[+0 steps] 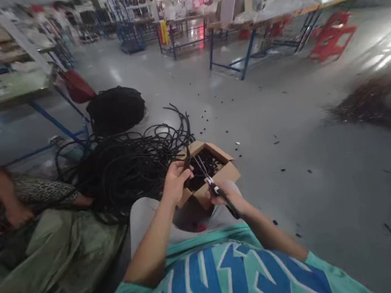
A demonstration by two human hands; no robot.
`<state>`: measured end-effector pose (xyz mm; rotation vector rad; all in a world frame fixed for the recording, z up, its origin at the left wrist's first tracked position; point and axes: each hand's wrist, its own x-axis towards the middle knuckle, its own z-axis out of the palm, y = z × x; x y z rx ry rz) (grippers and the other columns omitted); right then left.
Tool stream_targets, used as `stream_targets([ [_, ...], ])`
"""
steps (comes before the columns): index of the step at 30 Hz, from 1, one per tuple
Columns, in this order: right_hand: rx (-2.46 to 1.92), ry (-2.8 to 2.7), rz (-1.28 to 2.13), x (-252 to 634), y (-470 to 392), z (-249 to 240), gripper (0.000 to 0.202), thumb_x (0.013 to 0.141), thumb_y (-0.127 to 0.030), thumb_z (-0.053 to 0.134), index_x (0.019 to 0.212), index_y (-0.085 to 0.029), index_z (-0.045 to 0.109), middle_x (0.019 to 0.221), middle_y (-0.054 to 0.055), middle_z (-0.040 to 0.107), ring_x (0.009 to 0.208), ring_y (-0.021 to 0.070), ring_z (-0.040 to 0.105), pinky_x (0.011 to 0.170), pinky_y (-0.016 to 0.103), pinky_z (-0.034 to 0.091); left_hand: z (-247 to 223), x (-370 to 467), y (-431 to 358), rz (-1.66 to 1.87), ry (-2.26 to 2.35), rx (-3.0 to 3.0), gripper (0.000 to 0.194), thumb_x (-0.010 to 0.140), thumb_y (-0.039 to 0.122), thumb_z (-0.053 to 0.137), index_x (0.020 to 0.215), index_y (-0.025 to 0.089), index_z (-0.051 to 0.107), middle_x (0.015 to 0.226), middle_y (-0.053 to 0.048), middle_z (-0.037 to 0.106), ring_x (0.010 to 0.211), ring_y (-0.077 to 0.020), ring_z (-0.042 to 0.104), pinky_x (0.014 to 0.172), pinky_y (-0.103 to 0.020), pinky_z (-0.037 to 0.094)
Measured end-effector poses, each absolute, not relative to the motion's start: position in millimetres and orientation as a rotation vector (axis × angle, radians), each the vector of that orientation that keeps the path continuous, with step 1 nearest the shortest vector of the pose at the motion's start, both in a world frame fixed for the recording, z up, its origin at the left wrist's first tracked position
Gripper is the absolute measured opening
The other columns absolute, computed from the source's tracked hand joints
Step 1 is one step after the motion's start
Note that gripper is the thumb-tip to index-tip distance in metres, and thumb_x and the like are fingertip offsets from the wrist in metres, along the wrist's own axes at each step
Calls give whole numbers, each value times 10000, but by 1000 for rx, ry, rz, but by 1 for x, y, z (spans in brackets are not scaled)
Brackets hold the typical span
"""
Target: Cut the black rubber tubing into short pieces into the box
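My left hand [178, 181] pinches a black cord [187, 159] between thumb and fingers, above the near left edge of an open cardboard box [230, 174]. In my right hand [227, 195] is a pair of scissors [221, 193] with black handles, its fingers wrapped round them. The blades point up and away over the box and stand apart from each other, a little right of the cord. Small black pieces [215, 163] lie inside the box. Left of the box spreads a large tangled heap of black cord [121, 170].
A black bundle [117, 108] sits behind the heap. At the left, a person's hand [18, 214] rests near olive cloth [71, 250]. Small black scraps [283, 170] dot the grey floor. Blue-legged tables [251, 53] and red stools [334, 38] stand farther back.
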<state>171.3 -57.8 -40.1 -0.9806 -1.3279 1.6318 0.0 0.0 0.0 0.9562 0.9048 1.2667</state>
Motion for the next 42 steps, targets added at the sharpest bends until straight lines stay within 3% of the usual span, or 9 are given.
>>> stream_targets([
  [7, -1155, -1507, 1536, 172, -63, -19, 645, 583, -160, 572, 1213, -209, 439, 875, 15, 551, 764, 149, 488, 735, 291, 393, 13, 4, -13, 1178, 1043, 1052, 252, 558, 228, 705, 755, 125, 585, 637, 9, 628, 592, -101, 587, 629, -246, 467],
  [16, -1254, -1676, 1381, 170, -62, -4, 635, 584, -158, 555, 1209, -194, 446, 882, 16, 570, 779, 158, 502, 743, 301, 390, 19, 4, -17, 1139, 989, 1089, 249, 536, 228, 715, 683, 122, 545, 575, 21, 601, 499, -87, 561, 541, -233, 452],
  [25, -1386, -1715, 1105, 167, -63, -3, 436, 549, -163, 507, 976, -146, 590, 748, 3, 589, 667, 138, 481, 637, 244, 383, 14, 0, -14, 1082, 1032, 1262, 236, 609, 270, 665, 746, 136, 528, 603, 25, 575, 506, -79, 536, 530, -227, 442],
  [29, -1390, -1712, 1081, 165, -61, -5, 329, 543, -175, 480, 846, -141, 605, 670, -10, 560, 613, 121, 454, 576, 216, 354, 11, 1, -13, 1063, 1109, 1391, 219, 617, 256, 644, 769, 139, 537, 739, -5, 602, 556, -77, 526, 509, -206, 429],
  [35, -1440, -1699, 1064, 162, -55, -9, 239, 541, -186, 479, 744, -139, 597, 620, -19, 533, 583, 111, 437, 550, 206, 335, 1, 0, -7, 1035, 1237, 1504, 170, 669, 274, 587, 768, 140, 559, 693, -2, 604, 481, -76, 500, 507, -224, 418],
  [38, -1470, -1681, 1070, 161, -53, -11, 225, 549, -182, 487, 740, -143, 600, 634, -19, 546, 596, 114, 449, 563, 209, 344, -4, 0, -3, 1021, 1301, 1565, 177, 679, 286, 576, 788, 146, 580, 710, -11, 624, 539, -104, 539, 560, -244, 441],
  [42, -1427, -1586, 1206, 162, -51, -15, 273, 547, -165, 500, 799, -148, 605, 634, -23, 538, 605, 118, 463, 577, 220, 361, -6, -2, 0, 1038, 1393, 1705, 185, 663, 279, 594, 801, 157, 608, 821, -34, 655, 757, -157, 591, 711, -276, 453],
])
